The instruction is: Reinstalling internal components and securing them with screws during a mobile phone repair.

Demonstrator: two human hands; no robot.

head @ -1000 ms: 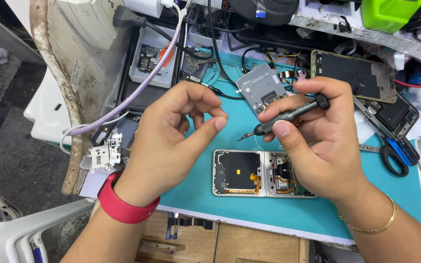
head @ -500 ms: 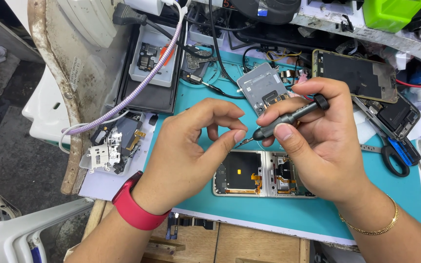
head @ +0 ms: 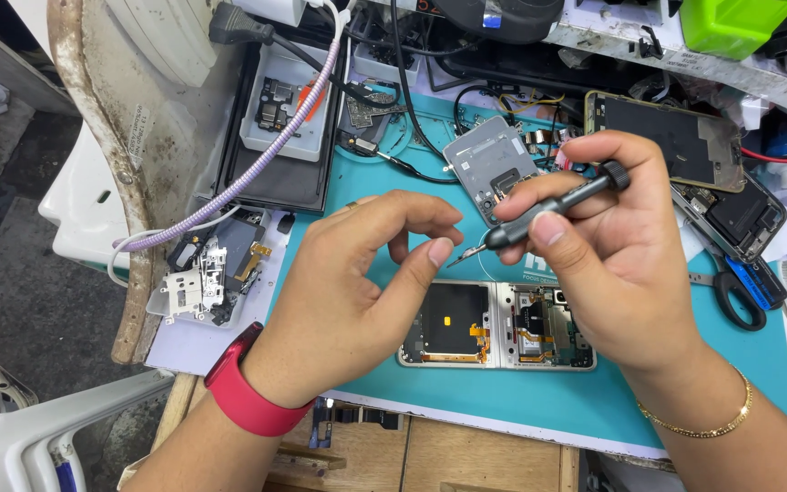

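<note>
My right hand (head: 608, 251) grips a slim dark precision screwdriver (head: 548, 210), tip pointing left and down. My left hand (head: 357, 282), with a red band at the wrist, pinches thumb and forefinger together right at the driver's tip; whether a screw sits between them is too small to tell. Below both hands an opened folding phone (head: 495, 325) lies flat on the teal mat (head: 685, 401), its inner boards and orange flex cables exposed. A grey phone back cover (head: 487, 164) lies just behind the hands.
A dark tray (head: 275, 173) with a small parts box sits at the back left, crossed by a braided lilac cable (head: 257, 169). Loose phone parts (head: 207, 273) lie at the left. Another opened phone (head: 676, 137), blue-handled scissors (head: 744, 287) and a green box (head: 735, 23) are on the right.
My left hand has moved right and closed its thumb and forefinger at the screwdriver tip. The right hand and screwdriver have barely shifted.
</note>
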